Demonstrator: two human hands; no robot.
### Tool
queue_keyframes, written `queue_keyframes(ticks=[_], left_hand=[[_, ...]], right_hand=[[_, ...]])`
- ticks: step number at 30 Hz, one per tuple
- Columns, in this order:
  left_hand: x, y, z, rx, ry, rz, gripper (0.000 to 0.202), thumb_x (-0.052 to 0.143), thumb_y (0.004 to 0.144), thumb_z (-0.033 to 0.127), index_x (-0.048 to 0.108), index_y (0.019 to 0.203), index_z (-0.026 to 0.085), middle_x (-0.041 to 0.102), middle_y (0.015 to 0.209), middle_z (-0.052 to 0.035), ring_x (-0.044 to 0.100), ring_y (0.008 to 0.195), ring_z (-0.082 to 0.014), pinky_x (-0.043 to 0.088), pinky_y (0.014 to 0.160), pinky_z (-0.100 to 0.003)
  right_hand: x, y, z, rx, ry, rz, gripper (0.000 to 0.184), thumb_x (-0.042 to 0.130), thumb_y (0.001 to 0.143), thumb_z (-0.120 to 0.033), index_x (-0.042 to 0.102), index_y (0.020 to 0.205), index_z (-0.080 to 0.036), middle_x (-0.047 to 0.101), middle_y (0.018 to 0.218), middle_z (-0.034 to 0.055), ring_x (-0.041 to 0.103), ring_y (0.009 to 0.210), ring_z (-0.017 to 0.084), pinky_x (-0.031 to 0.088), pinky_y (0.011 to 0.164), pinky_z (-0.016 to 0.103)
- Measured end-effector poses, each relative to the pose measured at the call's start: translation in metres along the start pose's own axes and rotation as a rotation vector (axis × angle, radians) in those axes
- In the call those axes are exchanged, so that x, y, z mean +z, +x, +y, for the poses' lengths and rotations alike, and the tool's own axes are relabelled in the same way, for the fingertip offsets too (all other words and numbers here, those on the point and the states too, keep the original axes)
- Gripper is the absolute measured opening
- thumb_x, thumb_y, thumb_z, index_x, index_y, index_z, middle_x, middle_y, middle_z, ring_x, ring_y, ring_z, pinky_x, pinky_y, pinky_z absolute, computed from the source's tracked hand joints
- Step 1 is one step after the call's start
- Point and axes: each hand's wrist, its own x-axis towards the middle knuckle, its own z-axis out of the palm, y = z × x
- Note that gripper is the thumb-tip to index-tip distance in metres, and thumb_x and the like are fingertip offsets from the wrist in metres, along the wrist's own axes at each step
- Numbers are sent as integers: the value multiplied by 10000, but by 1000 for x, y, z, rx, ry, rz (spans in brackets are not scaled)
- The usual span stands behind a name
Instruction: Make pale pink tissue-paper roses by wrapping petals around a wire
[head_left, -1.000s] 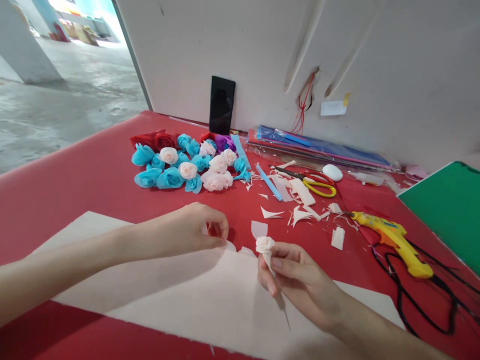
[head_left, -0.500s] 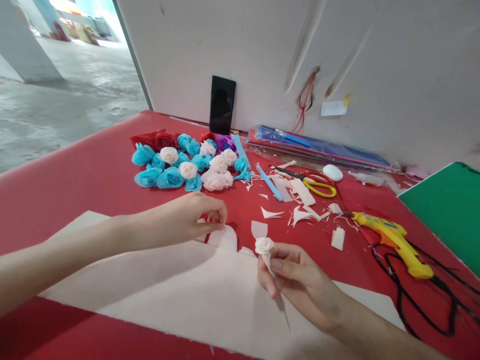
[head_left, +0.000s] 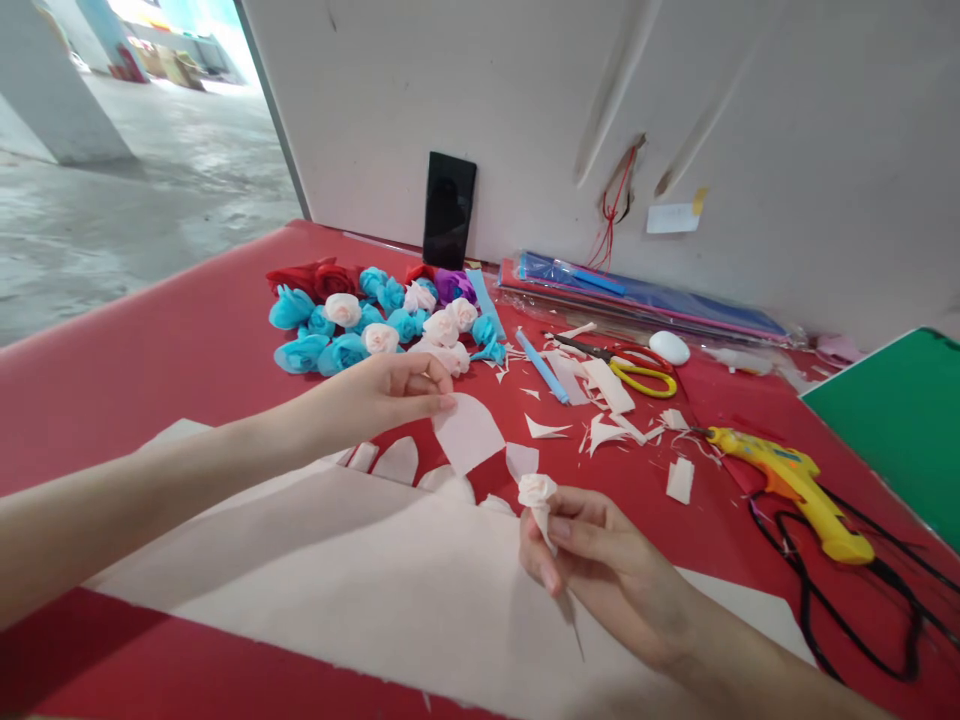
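My left hand (head_left: 382, 392) pinches a pale pink paper petal (head_left: 469, 432) and holds it lifted above the red table. More cut petals (head_left: 397, 460) lie beneath it along the edge of a large pale pink crepe sheet (head_left: 360, 590). My right hand (head_left: 600, 570) is closed on the stem of a small half-rolled pale pink paper rose (head_left: 536, 492), held upright over the sheet.
A pile of finished blue, white, red and purple paper roses (head_left: 375, 320) lies behind. Yellow-handled scissors (head_left: 637, 372), a blue pen (head_left: 541, 365), paper scraps (head_left: 600, 425) and a yellow glue gun (head_left: 795, 485) with black cord sit right. A green sheet (head_left: 900, 420) and black phone (head_left: 448, 210) are farther off.
My left hand has risen and moved away from me, lifting one petal off the sheet and uncovering other cut petals. My right hand with the rose has stayed in place.
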Motion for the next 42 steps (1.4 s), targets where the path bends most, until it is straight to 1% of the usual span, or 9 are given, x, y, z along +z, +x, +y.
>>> queue_keyframes(ticks=[4, 11, 17, 23, 28, 32, 35, 38, 42], left_hand=[[0, -7, 12, 9, -45, 88, 247, 581, 933, 323, 616, 1112, 156, 657, 1099, -69, 662, 904, -223, 566, 772, -409], [14, -20, 33, 68, -150, 162, 147, 585, 880, 279, 553, 761, 199, 556, 559, 108, 507, 540, -59, 407, 548, -173], [30, -25, 34, 76, -161, 146, 186, 641, 793, 377, 598, 723, 210, 623, 489, 86, 525, 436, -96, 380, 437, -206], [39, -32, 36, 122, -153, 196, 137, 670, 780, 358, 714, 731, 237, 739, 620, 55, 670, 600, -147, 495, 526, -213], [46, -40, 38, 173, -292, 173, 122, 685, 793, 351, 736, 862, 264, 791, 802, 52, 724, 715, -170, 562, 608, -206], [56, -43, 45, 255, -401, 71, 90, 653, 834, 296, 722, 892, 304, 780, 856, 89, 722, 800, -152, 562, 679, -176], [67, -41, 58, 311, -370, 47, 121, 610, 866, 307, 728, 837, 308, 766, 831, 94, 690, 770, -147, 549, 677, -181], [77, -33, 75, 365, -390, 154, 236, 555, 885, 332, 706, 713, 275, 718, 718, 65, 637, 688, -153, 548, 676, -218], [84, -22, 93, 396, -410, 254, 380, 597, 831, 296, 537, 460, 238, 443, 438, 53, 574, 614, -170, 551, 709, -260]], right_hand=[[0, 0, -2, -6, -12, 22, 197, 778, 746, -308, 703, 688, -134, 585, 507, -8, 477, 520, 91, 333, 570, 235], [0, -1, -9, -105, -46, 172, 147, 790, 745, -308, 727, 712, -180, 629, 666, -11, 489, 590, 73, 348, 557, 190], [8, -3, -13, -199, -78, 278, 57, 806, 739, -293, 770, 775, -267, 653, 705, -31, 564, 689, 90, 441, 671, 190], [22, -10, -13, -259, -257, 325, 93, 805, 721, -347, 789, 782, -279, 725, 957, 21, 623, 811, 163, 499, 731, 285], [23, -16, -13, -276, -341, 377, 121, 784, 745, -373, 789, 833, -290, 732, 846, 9, 643, 810, 172, 498, 720, 282], [26, -22, -19, -347, -333, 411, 163, 794, 712, -442, 787, 802, -305, 739, 839, 9, 648, 791, 185, 504, 690, 295], [30, -26, -25, -427, -363, 424, 143, 798, 710, -435, 787, 797, -321, 741, 850, 9, 655, 832, 206, 510, 745, 325], [32, -27, -31, -566, -437, 490, 95, 774, 753, -389, 788, 828, -333, 733, 884, 9, 649, 889, 212, 505, 820, 339], [34, -29, -39, -773, -581, 543, 129, 726, 813, -293, 785, 902, -365, 711, 949, 7, 623, 944, 202, 493, 874, 329]])
